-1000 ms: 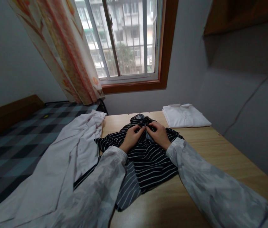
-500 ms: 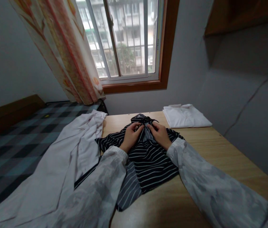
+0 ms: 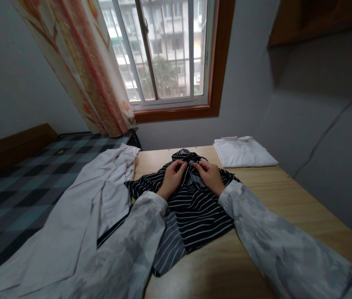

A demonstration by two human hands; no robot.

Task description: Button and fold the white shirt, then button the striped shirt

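— Black cloth with thin white stripes: that is the striped shirt (image 3: 191, 207), lying rumpled in the middle of the wooden table (image 3: 288, 195), its lower part spread toward the person.

— Where are the hands?

— Both at its far end, by the bunched collar. The left hand (image 3: 173, 179) and the right hand (image 3: 210, 176) sit close together, fingers closed, each pinching a fold of the fabric.

— How would it handle?

— Light and limp, I judge; it sags and creases wherever it is not held. Taking it at the collar or shoulder seams, one hand on each side, looks the surest hold.

— Anything else nearby?

— A folded white shirt (image 3: 244, 153) at the far right corner, and a loose white garment (image 3: 79, 216) draped over the left edge.
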